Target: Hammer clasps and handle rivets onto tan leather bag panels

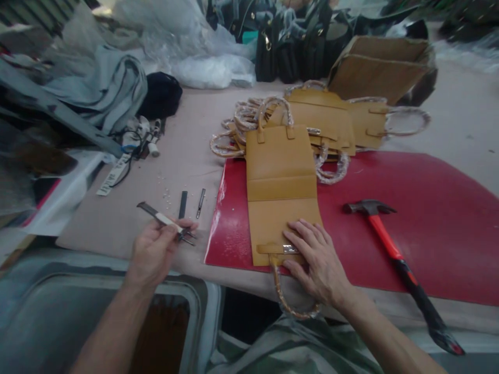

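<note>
My left hand [154,252] is closed around a slim metal tool with a pale middle and thin prongs [162,218], held above the table's front edge. My right hand [317,259] lies flat, fingers spread, on the lower part of a mustard-yellow bag piece [283,169]. That piece lies unfolded, with a crease across its middle. One plastic-wrapped handle [276,110] points away from me, and another wrapped handle [281,293] hangs over the near edge. Beside my right fingertips is a strap with a shiny metal plate [289,249].
A red mat [390,187] underlies the bag piece; a claw hammer [392,246] rests on it. More yellow pieces [327,117] are piled behind. Left of the mat lie a dark flat strip [183,204] and a thin metal rod [200,203]. A cardboard box [382,65] stands at the back.
</note>
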`<control>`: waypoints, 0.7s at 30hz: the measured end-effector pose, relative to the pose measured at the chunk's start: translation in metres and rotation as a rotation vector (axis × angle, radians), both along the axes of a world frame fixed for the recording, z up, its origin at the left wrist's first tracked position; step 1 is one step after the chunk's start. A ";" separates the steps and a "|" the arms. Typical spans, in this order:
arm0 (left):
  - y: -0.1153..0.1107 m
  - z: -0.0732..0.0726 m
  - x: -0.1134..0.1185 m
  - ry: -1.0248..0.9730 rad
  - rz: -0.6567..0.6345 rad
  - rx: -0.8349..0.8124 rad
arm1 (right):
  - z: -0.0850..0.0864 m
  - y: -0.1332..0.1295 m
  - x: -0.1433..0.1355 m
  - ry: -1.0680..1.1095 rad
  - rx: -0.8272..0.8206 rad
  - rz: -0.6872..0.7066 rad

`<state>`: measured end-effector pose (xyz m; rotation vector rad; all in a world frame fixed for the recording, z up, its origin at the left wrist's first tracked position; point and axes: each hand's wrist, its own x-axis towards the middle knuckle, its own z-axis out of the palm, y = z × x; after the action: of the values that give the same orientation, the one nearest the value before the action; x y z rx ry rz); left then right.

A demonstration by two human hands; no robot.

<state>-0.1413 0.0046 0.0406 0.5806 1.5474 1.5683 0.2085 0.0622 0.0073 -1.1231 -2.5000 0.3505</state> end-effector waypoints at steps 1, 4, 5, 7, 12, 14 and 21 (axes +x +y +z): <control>0.000 -0.004 0.018 -0.050 0.000 0.033 | 0.000 0.000 0.000 -0.005 -0.005 -0.002; 0.001 -0.018 0.064 -0.116 -0.037 0.112 | 0.000 -0.001 0.001 -0.021 -0.019 0.006; 0.002 -0.024 0.076 -0.104 -0.053 0.133 | 0.001 -0.001 0.001 -0.021 -0.020 0.009; 0.002 -0.034 0.092 -0.038 -0.104 0.162 | 0.002 -0.001 0.001 -0.013 -0.023 0.011; -0.002 -0.043 0.098 0.244 -0.271 0.208 | 0.003 -0.001 0.001 0.008 -0.061 -0.009; -0.004 -0.041 0.095 0.372 -0.301 0.225 | 0.002 -0.001 0.001 0.012 -0.067 -0.010; -0.012 -0.034 0.094 0.508 -0.282 0.202 | -0.001 -0.001 0.002 0.033 -0.043 -0.006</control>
<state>-0.0468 -0.0072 0.0063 1.3333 1.5817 1.4307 0.2102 0.0612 0.0067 -1.1319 -2.4709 0.4199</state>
